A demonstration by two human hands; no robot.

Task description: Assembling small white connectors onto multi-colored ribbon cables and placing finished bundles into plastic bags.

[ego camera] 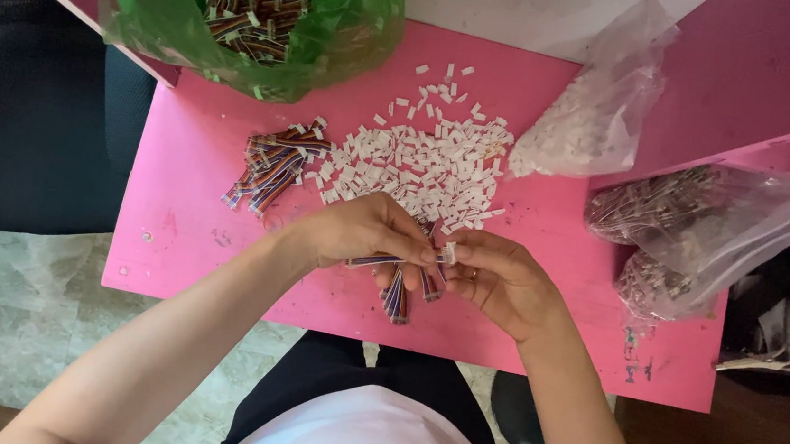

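Left hand [365, 232] pinched striped ribbon wire [374, 260]; right hand [495, 278] pinched small white connector [448, 252] against wire end, just below white connector pile [424, 167] on pink tabletop [190, 166], supplies within reach.

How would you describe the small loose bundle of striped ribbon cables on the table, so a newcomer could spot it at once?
Start at the pink table and find the green plastic bag at its far left corner. Just below it, left of the white connector pile, lies the loose cable bundle. Unlike the bagged cables, it sits bare on the tabletop.
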